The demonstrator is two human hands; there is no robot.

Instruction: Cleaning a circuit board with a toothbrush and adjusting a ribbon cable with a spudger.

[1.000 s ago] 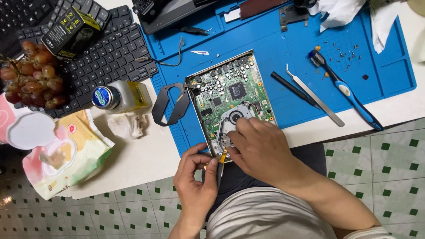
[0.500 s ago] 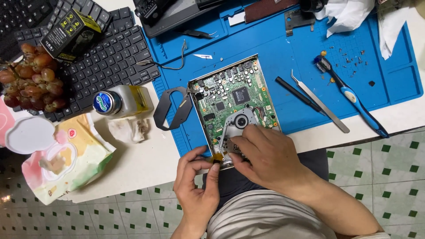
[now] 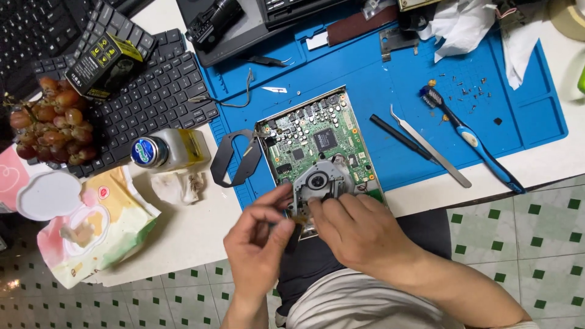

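Note:
A green circuit board (image 3: 314,140) in a metal frame lies on the blue work mat (image 3: 372,79), its near end over the table edge. A round metal drive mechanism (image 3: 317,181) sits on the board's near part. My left hand (image 3: 259,244) pinches a small dark tool at the board's near left corner, beside an orange ribbon strip (image 3: 298,217). My right hand (image 3: 359,234) rests on the near end of the board, fingertips touching the drive mechanism.
Metal tweezers (image 3: 429,146), a black rod (image 3: 402,139) and a blue toothbrush (image 3: 472,141) lie right of the board. A black strap (image 3: 234,157), small bottle (image 3: 164,150), wipes pack (image 3: 91,228), grapes (image 3: 52,119), keyboard (image 3: 152,97) and crumpled tissue (image 3: 463,24) surround it.
Both hands shifted up toward the board's near edge; my left hand rose from below the table edge to the board's corner. The camera view also moved slightly.

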